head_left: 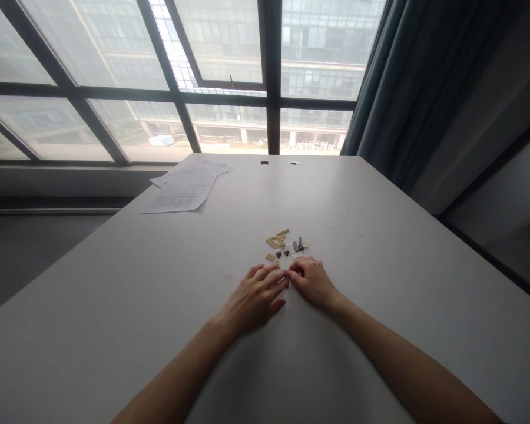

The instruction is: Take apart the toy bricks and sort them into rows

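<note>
Both my hands rest on the white table [380, 282], fingertips meeting just in front of a small pile of building bricks [286, 243]. The pile has tan, black and white pieces. My left hand [256, 297] lies palm down with its fingers stretched toward the right hand. My right hand [311, 281] is curled, its fingers pinched together at the meeting point. Whatever sits between the fingertips is too small to make out.
Printed paper sheets [183, 189] lie at the far left of the table. Two round cable holes [279, 162] sit near the far edge. Beyond are large windows and a dark curtain [406, 88] at the right.
</note>
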A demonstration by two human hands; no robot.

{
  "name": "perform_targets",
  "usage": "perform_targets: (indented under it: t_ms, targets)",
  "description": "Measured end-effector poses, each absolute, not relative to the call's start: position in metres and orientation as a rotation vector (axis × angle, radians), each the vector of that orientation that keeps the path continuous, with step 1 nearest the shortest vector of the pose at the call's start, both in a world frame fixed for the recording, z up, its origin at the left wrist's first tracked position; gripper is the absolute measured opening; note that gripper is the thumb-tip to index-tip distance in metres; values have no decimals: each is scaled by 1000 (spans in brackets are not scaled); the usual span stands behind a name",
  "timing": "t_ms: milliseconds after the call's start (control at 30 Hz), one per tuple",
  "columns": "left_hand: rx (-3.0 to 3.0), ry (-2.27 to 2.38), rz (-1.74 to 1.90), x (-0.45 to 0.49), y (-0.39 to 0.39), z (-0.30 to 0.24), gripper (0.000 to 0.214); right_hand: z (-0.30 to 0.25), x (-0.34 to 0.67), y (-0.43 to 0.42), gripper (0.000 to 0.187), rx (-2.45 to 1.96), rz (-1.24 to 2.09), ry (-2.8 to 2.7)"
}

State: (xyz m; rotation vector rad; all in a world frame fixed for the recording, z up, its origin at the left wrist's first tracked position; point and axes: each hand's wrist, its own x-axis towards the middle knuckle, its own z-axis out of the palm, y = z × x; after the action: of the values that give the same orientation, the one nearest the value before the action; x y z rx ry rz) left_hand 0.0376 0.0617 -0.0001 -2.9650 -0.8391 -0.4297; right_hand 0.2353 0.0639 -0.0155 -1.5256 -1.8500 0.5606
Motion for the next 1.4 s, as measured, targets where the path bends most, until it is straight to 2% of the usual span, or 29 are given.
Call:
perform_targets:
  t_ms: [300,467,633,1067,1400]
  targets:
    - [-2987,-812,-420,34,63,-5,37,-18,239,62,4,-1506,514,-1875]
    - [-3019,-829,-421,31,66,-7,39,-17,262,65,19,-1326,667,-1930]
    - [-3046,-848,-427,29,68,-8,36,-18,276,62,36,-1311,617,-2106]
    - [-3076,-839,-443,32,68,-9,35,-19,268,57,22,-1369,439,-2153]
    - [-2983,-939,-588,31,69,-8,39,-20,267,56,26,-1386,432,-2145]
